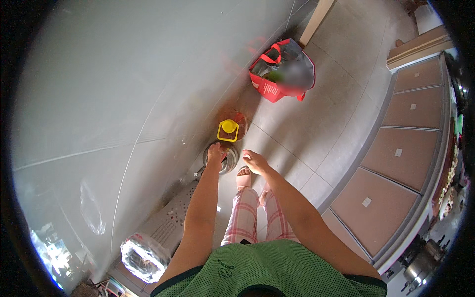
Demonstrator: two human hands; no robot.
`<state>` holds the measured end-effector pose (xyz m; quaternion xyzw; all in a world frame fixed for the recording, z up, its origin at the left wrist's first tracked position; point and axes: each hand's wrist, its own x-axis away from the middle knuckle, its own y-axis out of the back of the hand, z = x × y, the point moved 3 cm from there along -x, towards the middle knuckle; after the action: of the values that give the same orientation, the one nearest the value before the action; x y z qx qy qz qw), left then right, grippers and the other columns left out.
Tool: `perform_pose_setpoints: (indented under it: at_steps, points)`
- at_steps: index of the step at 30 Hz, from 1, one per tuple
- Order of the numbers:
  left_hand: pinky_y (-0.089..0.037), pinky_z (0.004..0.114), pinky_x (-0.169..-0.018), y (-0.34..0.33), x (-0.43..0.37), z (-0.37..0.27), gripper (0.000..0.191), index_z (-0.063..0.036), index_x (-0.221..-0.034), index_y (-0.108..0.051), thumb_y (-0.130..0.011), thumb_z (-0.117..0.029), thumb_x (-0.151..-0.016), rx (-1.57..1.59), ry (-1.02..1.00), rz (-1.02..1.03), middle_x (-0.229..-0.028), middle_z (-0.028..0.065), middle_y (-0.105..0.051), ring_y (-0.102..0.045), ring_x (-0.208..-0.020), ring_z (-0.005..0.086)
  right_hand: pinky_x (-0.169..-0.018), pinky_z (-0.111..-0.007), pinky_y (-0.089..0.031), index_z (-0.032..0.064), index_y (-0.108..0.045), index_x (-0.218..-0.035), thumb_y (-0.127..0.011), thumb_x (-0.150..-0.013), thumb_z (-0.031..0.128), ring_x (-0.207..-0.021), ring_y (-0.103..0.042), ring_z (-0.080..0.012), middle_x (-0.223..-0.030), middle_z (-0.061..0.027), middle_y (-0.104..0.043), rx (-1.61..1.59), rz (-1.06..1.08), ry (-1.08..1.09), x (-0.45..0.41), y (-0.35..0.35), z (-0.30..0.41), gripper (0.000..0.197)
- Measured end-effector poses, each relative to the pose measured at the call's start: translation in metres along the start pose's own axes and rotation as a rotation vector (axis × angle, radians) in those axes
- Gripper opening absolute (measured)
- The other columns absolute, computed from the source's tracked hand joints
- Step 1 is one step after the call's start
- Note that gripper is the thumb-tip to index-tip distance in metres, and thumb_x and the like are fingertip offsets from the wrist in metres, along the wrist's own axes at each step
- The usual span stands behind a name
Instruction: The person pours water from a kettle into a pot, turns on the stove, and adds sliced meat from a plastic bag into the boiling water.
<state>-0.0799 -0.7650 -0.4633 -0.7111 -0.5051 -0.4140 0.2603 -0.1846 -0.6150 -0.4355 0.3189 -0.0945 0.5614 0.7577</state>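
My left hand (215,152) reaches down over a round shiny metal pot (233,162) on the floor by the wall. Something small and reddish shows beside its fingers, and whether it is gripped is unclear. A handle-like metal part (199,172) juts from the pot's left side. Just beyond the pot, nearly touching it, stands a clear plastic jug (243,124) with a yellow cap (229,126) and a yellow carrying handle. My right hand (256,162) hangs above the floor to the right of the pot, fingers curved and apart, with nothing visible in them.
A red shopping bag (268,89) with goods inside stands farther along the grey wall (122,74). Low cabinets (393,156) line the right side under a counter. Behind my left arm are a perforated box (167,226) and a plastic-wrapped bundle (143,256). My slippered feet (243,180) are close by.
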Motion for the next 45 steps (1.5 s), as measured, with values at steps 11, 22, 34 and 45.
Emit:
perform_pose_setpoints:
  at_steps: [11,22,34,45]
  points:
    - [-0.032,0.039,-0.094,-0.033,-0.073,0.009,0.034,-0.0096,-0.106,-0.050,-0.027,-0.024,-0.086,0.598,0.260,0.121,-0.108,0.0066,-0.052,-0.044,-0.106,0.0213,-0.080,-0.031,-0.044,0.0071,-0.046,-0.114,-0.052,-0.083,0.022,-0.094,-0.056,-0.0253,-0.104,-0.0127,-0.057,-0.144,0.059,-0.096,-0.030,-0.012,-0.033,0.036]
    - [-0.049,0.038,-0.070,-0.088,-0.022,0.027,0.029,-0.0075,-0.104,-0.048,-0.043,-0.028,-0.084,0.386,0.164,0.306,-0.095,0.0071,-0.055,-0.055,-0.085,0.0217,-0.075,-0.036,-0.045,0.0058,-0.051,-0.108,-0.053,-0.081,0.025,-0.088,-0.056,-0.0299,-0.096,-0.0154,-0.058,-0.058,-0.159,-0.072,0.014,0.041,-0.004,0.033]
    - [-0.048,0.029,-0.066,-0.165,0.266,0.027,0.018,-0.0058,-0.093,-0.051,-0.050,-0.020,-0.083,-0.248,0.331,0.588,-0.077,0.0038,-0.054,-0.056,-0.074,0.0163,-0.072,-0.038,-0.043,0.0051,-0.051,-0.092,-0.061,-0.070,0.018,-0.088,-0.050,-0.0298,-0.092,-0.0129,-0.053,-0.033,-0.872,-0.183,0.252,0.101,0.061,0.027]
    - [-0.049,0.028,-0.068,-0.259,0.529,0.019,0.031,0.0014,-0.101,-0.049,-0.050,-0.024,-0.082,-0.799,0.208,1.305,-0.084,0.0083,-0.059,-0.059,-0.077,0.0172,-0.051,-0.027,-0.042,0.0040,-0.060,-0.087,-0.057,-0.080,0.028,-0.056,-0.054,-0.0139,-0.062,-0.0073,-0.055,-0.555,-1.201,-0.401,0.471,0.183,0.124,0.025]
